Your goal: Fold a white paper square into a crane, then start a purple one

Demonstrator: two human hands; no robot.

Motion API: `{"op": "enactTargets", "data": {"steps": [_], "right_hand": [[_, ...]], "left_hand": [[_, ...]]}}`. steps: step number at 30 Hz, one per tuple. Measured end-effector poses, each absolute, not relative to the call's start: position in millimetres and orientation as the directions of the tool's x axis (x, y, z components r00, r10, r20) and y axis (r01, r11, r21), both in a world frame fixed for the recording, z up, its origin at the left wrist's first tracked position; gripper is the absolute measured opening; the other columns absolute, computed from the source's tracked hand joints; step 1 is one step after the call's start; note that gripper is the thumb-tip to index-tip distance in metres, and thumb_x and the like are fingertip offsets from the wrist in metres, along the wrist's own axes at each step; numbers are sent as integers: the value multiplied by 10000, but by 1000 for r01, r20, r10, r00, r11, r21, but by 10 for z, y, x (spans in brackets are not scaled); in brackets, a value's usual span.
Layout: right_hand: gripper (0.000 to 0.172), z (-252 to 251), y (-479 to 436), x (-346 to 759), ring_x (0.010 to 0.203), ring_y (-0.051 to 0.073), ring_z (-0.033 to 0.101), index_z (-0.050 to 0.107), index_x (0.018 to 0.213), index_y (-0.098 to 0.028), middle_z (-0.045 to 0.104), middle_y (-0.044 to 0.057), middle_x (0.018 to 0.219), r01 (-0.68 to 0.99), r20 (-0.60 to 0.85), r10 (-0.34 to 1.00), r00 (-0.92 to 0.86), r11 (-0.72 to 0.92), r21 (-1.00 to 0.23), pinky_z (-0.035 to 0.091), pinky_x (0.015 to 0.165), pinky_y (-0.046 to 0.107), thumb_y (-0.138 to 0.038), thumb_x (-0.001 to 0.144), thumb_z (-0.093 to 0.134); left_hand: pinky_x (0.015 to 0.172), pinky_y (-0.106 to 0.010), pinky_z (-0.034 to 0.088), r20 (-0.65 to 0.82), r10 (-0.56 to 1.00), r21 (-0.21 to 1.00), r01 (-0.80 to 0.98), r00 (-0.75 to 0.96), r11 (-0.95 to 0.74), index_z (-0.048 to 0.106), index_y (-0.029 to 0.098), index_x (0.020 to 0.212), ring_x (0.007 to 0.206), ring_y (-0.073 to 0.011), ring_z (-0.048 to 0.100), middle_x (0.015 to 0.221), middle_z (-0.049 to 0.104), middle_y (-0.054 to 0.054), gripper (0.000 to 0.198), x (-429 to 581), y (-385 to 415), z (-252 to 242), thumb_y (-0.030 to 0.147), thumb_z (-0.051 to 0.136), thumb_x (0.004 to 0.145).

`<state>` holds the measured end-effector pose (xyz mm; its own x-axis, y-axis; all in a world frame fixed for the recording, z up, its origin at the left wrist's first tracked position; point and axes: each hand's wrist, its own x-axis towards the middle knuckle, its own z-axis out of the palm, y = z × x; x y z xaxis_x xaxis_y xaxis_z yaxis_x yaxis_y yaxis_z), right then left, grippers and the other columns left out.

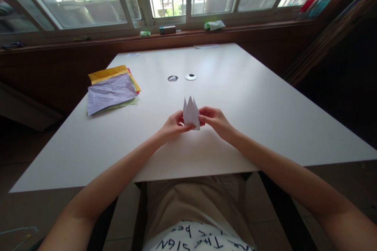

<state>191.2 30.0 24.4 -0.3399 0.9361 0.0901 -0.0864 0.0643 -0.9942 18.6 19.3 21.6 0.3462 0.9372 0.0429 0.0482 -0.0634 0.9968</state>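
Note:
A small folded piece of pale lilac-white paper [191, 112] with pointed tips stands upright between my two hands, just above the white table [265, 110]. My left hand [173, 124] pinches its left lower edge, fingers closed on it. My right hand [214, 119] pinches the right side the same way. Both forearms reach in from the near edge of the table.
A stack of coloured paper sheets [112, 90], lilac on top with yellow and green under it, lies at the table's left. Two round cable holes [190, 77] sit mid-table. Small items rest on the window sill [214, 25] beyond the far edge.

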Motion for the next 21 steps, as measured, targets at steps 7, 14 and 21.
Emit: {"op": "enactTargets", "data": {"steps": [7, 14, 21], "right_hand": [[258, 158, 319, 1910, 688, 141, 573, 617, 765, -174, 632, 25, 736, 119, 249, 941, -229, 281, -952, 460, 649, 289, -422, 694, 629], [123, 164, 287, 1888, 665, 129, 550, 625, 730, -187, 637, 13, 730, 401, 321, 915, -243, 396, -826, 438, 641, 272, -291, 748, 562], [76, 131, 329, 1905, 644, 126, 544, 579, 687, -185, 616, 2, 687, 477, 333, 925, -184, 380, -792, 412, 607, 254, -216, 742, 536]], "left_hand": [[599, -223, 392, 50, 960, 996, 59, 276, -69, 598, 168, 798, 700, -120, 529, 779, 590, -25, 386, 141, 267, 149, 520, 440, 799], [685, -249, 422, 191, 965, 941, 247, 178, -232, 612, 176, 767, 761, -145, 550, 793, 613, -23, 187, 128, 291, 74, 358, 587, 735], [668, -264, 423, 195, 979, 937, 284, 63, -205, 632, 173, 757, 682, -132, 549, 772, 625, -19, 121, 110, 345, 46, 279, 591, 716]]}}
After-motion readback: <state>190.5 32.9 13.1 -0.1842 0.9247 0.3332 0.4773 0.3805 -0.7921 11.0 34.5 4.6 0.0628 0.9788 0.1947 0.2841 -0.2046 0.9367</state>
